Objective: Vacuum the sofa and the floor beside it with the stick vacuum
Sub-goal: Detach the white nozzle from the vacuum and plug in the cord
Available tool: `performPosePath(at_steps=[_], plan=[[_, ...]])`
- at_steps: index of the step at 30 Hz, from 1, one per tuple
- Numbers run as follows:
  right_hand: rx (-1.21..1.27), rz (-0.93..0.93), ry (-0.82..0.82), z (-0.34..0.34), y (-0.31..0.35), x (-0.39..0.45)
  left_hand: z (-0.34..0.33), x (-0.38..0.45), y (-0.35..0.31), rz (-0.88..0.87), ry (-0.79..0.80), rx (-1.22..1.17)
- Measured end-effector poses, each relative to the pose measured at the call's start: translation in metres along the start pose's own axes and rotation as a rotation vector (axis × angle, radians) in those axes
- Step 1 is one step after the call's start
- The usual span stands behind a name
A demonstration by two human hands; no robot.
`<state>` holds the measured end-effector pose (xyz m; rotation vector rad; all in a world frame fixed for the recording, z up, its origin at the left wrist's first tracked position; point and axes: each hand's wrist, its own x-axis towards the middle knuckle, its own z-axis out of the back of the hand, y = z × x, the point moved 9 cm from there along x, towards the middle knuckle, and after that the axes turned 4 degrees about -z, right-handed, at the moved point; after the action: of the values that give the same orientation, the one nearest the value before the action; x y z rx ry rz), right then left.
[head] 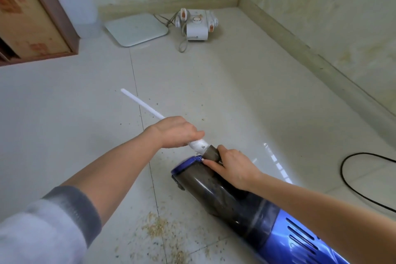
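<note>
The blue stick vacuum point(267, 221) lies on the pale tiled floor point(214, 83), its dark see-through dust bin pointing up and left. A long white crevice tube point(141, 104) sits in the bin's grey inlet and stretches away to the upper left. My left hand point(176, 132) grips the tube's thick white base just ahead of the inlet. My right hand point(232, 166) holds the grey inlet collar, fingers curled over it and thumb on the blue rim. Grain-like crumbs point(157, 228) lie scattered on the tiles below the bin. No sofa is in view.
A white flat scale point(136, 29) and a small white appliance point(197, 25) with a cord sit near the far wall. A wooden cabinet point(36, 19) stands at the upper left beside a tall translucent plastic container point(80, 2). A black cable point(351, 180) loops on the floor at right.
</note>
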<state>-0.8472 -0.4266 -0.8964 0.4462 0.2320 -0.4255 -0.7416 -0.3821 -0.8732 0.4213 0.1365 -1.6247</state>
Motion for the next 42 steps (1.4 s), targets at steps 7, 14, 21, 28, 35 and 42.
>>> performPosePath(at_steps=[7, 14, 21, 28, 35, 42], plan=[[-0.001, 0.000, 0.005, -0.001, 0.000, -0.002, -0.004, 0.006, -0.016, -0.046, -0.150, -0.131], [-0.033, 0.000, 0.034, -0.006, 0.001, -0.010, -0.021, 0.009, -0.019, -0.008, 0.194, -0.347], [-0.117, 0.055, 0.021, -0.006, 0.018, -0.016, -0.027, -0.002, -0.001, 0.215, 0.676, -0.356], [-0.173, 0.117, -0.026, -0.005, 0.029, -0.029, -0.035, -0.016, -0.015, 0.244, 0.723, -0.524], [-0.098, 0.096, 0.006, -0.001, 0.018, -0.033, 0.010, -0.013, -0.035, 0.220, 0.092, -0.102], [-0.148, 0.121, -0.077, 0.020, 0.017, -0.034, 0.024, -0.009, -0.029, 0.182, 0.108, -0.169]])
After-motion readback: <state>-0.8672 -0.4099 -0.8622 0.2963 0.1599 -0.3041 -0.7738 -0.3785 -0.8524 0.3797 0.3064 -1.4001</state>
